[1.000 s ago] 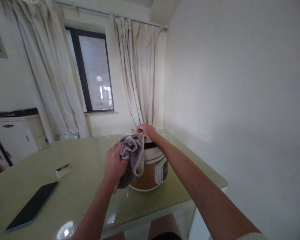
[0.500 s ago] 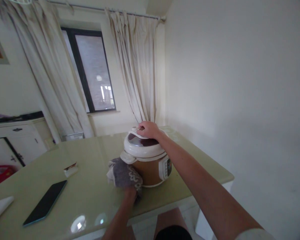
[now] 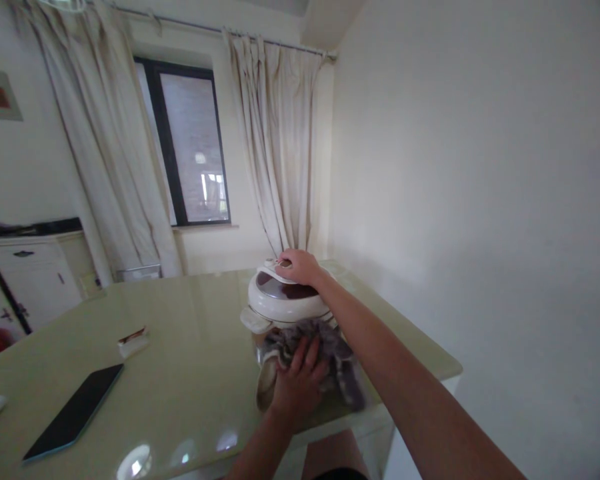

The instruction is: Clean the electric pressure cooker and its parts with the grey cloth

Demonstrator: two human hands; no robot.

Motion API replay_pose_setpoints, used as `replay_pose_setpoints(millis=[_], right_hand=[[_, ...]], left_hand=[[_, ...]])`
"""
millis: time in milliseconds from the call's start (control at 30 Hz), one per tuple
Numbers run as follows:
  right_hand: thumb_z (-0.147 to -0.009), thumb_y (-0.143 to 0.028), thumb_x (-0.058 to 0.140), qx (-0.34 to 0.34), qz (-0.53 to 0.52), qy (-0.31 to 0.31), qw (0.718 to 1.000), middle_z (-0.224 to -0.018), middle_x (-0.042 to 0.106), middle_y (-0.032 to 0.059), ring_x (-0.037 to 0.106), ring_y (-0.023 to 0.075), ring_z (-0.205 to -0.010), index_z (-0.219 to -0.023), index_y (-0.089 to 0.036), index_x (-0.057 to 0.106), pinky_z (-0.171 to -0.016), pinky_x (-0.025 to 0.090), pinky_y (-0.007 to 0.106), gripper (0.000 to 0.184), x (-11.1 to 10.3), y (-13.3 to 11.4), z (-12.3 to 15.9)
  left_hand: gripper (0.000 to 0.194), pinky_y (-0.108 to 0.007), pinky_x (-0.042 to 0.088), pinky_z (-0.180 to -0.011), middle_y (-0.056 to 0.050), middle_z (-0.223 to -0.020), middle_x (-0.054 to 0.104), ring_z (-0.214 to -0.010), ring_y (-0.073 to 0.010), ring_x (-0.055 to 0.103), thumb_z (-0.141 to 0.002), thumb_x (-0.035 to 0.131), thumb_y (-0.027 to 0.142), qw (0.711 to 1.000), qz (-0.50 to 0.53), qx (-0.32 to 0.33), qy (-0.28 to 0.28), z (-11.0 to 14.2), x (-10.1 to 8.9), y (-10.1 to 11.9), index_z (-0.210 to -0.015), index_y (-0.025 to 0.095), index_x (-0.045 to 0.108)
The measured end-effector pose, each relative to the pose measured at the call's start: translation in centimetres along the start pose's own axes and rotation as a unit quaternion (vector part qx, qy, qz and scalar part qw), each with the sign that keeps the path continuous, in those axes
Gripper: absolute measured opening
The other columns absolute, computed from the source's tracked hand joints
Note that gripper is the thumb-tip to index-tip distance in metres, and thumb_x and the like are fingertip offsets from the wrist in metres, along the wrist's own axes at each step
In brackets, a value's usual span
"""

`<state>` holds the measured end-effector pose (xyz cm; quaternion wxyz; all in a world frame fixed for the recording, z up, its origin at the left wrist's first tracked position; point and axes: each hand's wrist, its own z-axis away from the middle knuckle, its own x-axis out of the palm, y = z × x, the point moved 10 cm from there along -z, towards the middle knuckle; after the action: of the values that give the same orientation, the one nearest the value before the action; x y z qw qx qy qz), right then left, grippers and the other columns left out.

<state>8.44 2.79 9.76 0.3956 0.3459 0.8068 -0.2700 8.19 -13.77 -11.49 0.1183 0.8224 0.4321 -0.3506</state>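
A white and brown electric pressure cooker [image 3: 286, 307] stands near the table's front edge. My right hand [image 3: 300, 266] is closed around the handle on top of its lid. Against the cooker's front my left hand [image 3: 303, 377] presses a bunched grey patterned cloth [image 3: 344, 357], fingers spread over the fabric. The cloth covers most of the brown body, and the control panel is hidden behind it and my right forearm.
On the pale green glossy table [image 3: 190, 313], a dark tablet or phone [image 3: 75, 413] lies at the left, with a small white box [image 3: 133, 342] beyond it. A wall [image 3: 455, 200] rises at the right. A white cabinet [image 3: 35, 273] stands at the far left.
My left hand has moved the cloth from the cooker's left side rightward across its front. My right hand stays on the lid handle. The view has shifted slightly.
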Motion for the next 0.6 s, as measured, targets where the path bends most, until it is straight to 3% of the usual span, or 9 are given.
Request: replay_pose_setpoints(millis=[100, 200, 267, 333, 400, 467, 533, 600], right_hand=[[-0.093, -0.046, 0.068, -0.011, -0.02, -0.006, 1.0, -0.111, 0.078, 0.0029, 0.069, 0.0201, -0.101, -0.107, -0.024, 0.079, -0.083, 0.045, 0.027, 0.029, -0.1, -0.1, 0.2], [-0.096, -0.047, 0.065, -0.02, -0.051, -0.014, 0.998, -0.11, 0.078, 0.003, 0.068, 0.018, -0.1, -0.108, -0.022, 0.08, -0.083, 0.045, 0.025, 0.031, 0.1, 0.0, -0.1], [-0.1, -0.047, 0.061, -0.022, -0.067, -0.024, 0.997, -0.106, 0.079, 0.0031, 0.068, 0.0173, -0.098, -0.106, -0.02, 0.08, -0.081, 0.044, 0.024, 0.034, 0.4, 0.3, -0.5], [-0.101, -0.047, 0.058, -0.015, -0.069, -0.036, 0.997, -0.105, 0.079, 0.0035, 0.069, 0.0181, -0.097, -0.106, -0.02, 0.081, -0.08, 0.045, 0.024, 0.035, 0.8, 0.7, -0.8], [-0.1, -0.043, 0.06, -0.004, -0.056, -0.041, 0.998, -0.109, 0.079, 0.005, 0.069, 0.0202, -0.1, -0.108, -0.021, 0.081, -0.082, 0.046, 0.025, 0.031, 1.0, 1.0, -1.0], [-0.099, -0.039, 0.061, 0.008, -0.036, -0.032, 0.999, -0.113, 0.079, 0.0074, 0.07, 0.0227, -0.104, -0.111, -0.021, 0.08, -0.085, 0.046, 0.027, 0.029, 0.8, 1.0, -0.8], [-0.1, -0.041, 0.058, 0.017, -0.015, -0.011, 1.0, -0.113, 0.079, 0.0086, 0.069, 0.0239, -0.104, -0.11, -0.021, 0.08, -0.085, 0.046, 0.028, 0.031, 0.3, 0.7, -0.5], [-0.103, -0.046, 0.053, 0.014, -0.001, 0.001, 1.0, -0.108, 0.079, 0.0076, 0.069, 0.023, -0.1, -0.104, -0.022, 0.08, -0.08, 0.044, 0.029, 0.036, -0.1, 0.1, -0.2]], left_hand=[[0.037, -0.069, 0.031, -0.118, -0.013, -0.15, 0.064, -0.144, -0.0399, 0.051, -0.088, 0.07, 0.039, 0.996, -0.043, 0.036, 0.072, -4.0, -4.3, 1.0, -0.124, 0.035, 0.075], [0.031, -0.065, 0.02, -0.125, -0.01, -0.144, 0.068, -0.141, -0.0354, 0.053, -0.091, 0.067, 0.032, 0.995, -0.034, 0.053, 0.083, -7.8, -8.8, 0.4, -0.121, 0.033, 0.075], [0.032, -0.065, 0.026, -0.121, -0.012, -0.141, 0.068, -0.137, -0.0371, 0.054, -0.09, 0.067, 0.031, 0.998, -0.015, 0.003, 0.064, -9.8, -11.1, -2.4, -0.122, 0.03, 0.073], [0.039, -0.06, 0.038, -0.113, -0.015, -0.135, 0.069, -0.13, -0.0388, 0.057, -0.087, 0.07, 0.033, 0.992, 0.012, -0.114, 0.043, -11.0, -12.5, -7.7, -0.125, 0.026, 0.071], [0.039, -0.053, 0.046, -0.107, -0.015, -0.128, 0.071, -0.121, -0.0365, 0.062, -0.087, 0.068, 0.037, 0.975, 0.064, -0.21, 0.035, -11.5, -12.8, -13.5, -0.123, 0.023, 0.07], [0.03, -0.047, 0.048, -0.106, -0.012, -0.115, 0.075, -0.116, -0.0331, 0.065, -0.089, 0.064, 0.037, 0.954, 0.157, -0.255, 0.027, -11.8, -11.7, -18.4, -0.112, 0.021, 0.073], [0.03, -0.043, 0.052, -0.101, -0.011, -0.109, 0.077, -0.11, -0.0305, 0.068, -0.09, 0.064, 0.037, 0.901, 0.292, -0.319, 0.036, -11.1, -9.6, -22.6, -0.109, 0.016, 0.073], [0.034, -0.044, 0.057, -0.094, -0.011, -0.104, 0.077, -0.102, -0.0292, 0.071, -0.097, 0.061, 0.041, 0.834, 0.386, -0.39, 0.06, -9.4, -7.4, -24.9, -0.109, 0.012, 0.073]])
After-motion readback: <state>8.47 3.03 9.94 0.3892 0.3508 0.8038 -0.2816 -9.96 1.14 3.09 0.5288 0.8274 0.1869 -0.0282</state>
